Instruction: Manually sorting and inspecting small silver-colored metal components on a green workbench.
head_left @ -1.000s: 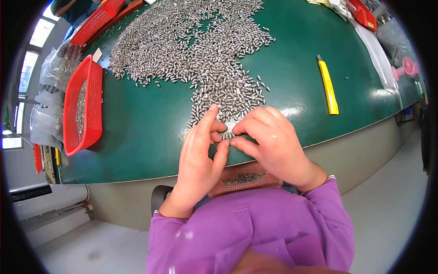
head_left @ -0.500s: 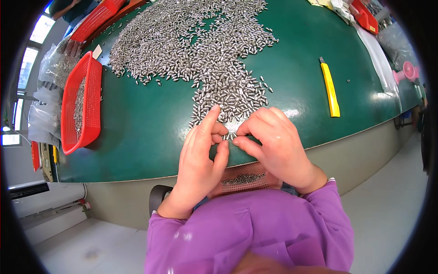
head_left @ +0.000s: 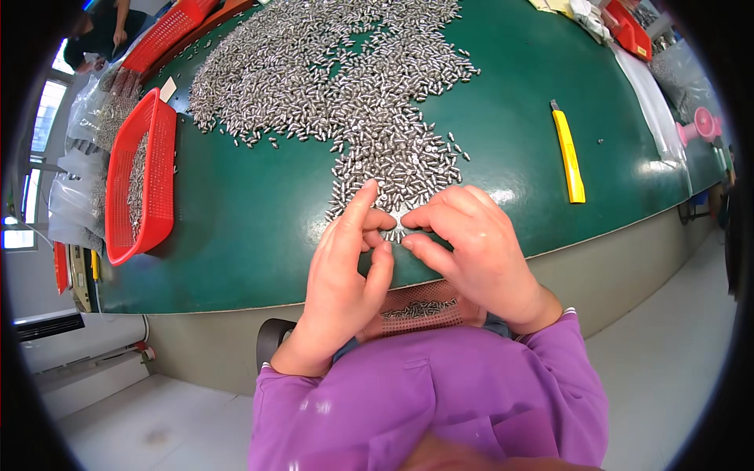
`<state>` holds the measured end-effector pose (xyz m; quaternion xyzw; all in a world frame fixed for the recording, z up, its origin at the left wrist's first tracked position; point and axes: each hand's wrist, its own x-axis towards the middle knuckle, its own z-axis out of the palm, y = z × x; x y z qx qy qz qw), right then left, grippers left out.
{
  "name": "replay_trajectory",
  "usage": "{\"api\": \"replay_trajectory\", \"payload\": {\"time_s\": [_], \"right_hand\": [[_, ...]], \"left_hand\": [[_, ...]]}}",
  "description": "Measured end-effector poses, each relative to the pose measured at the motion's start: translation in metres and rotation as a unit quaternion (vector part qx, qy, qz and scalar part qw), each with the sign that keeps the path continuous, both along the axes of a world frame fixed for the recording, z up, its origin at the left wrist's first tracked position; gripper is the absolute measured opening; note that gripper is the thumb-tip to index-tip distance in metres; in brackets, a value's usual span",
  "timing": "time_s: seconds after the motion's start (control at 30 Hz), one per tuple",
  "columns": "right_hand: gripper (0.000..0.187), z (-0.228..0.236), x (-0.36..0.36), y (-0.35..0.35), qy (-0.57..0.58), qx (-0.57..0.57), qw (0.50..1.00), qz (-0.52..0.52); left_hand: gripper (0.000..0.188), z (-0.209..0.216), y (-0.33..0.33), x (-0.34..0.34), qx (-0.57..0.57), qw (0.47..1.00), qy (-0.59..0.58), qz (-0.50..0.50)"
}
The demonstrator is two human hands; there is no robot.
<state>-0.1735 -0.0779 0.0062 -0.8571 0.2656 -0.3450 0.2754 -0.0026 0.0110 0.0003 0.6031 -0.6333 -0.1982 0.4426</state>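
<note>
Right fingers (head_left: 428,253) have parted slightly beside metal pieces (head_left: 397,235); left fingers (head_left: 381,268) curl, grip unclear.

We count two hands (head_left: 487,247) in front, one green desk (head_left: 251,235) with one yellow cutter (head_left: 569,157), two red baskets (head_left: 163,196) at left, one pink mesh basket (head_left: 420,323), one red bin (head_left: 628,35) at upper right, and more small metal pieces (head_left: 393,149) than we can count.
</note>
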Motion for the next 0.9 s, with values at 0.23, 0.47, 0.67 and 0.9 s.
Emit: {"api": "replay_trajectory", "payload": {"time_s": [0.23, 0.47, 0.67, 0.9], "right_hand": [[0.019, 0.0003, 0.0015, 0.0013, -0.002, -0.001, 1.000, -0.004], [0.015, -0.0022, 0.0053, 0.0022, 0.008, -0.009, 1.000, -0.010], [0.017, -0.0028, 0.0066, 0.0023, -0.009, -0.006, 1.000, -0.009], [0.018, -0.0022, 0.0039, 0.0012, -0.008, 0.002, 1.000, -0.001]], "left_hand": [[0.071, -0.0006, 0.0003, -0.0010, 0.010, 1.000, 0.021, 0.008], [0.073, -0.0017, -0.0010, -0.0029, 0.020, 0.999, 0.035, 0.014], [0.076, -0.0055, -0.0006, -0.0015, 0.030, 0.998, 0.055, 0.011], [0.073, -0.0064, -0.0002, 0.0023, 0.028, 0.999, 0.033, 0.003]]}}
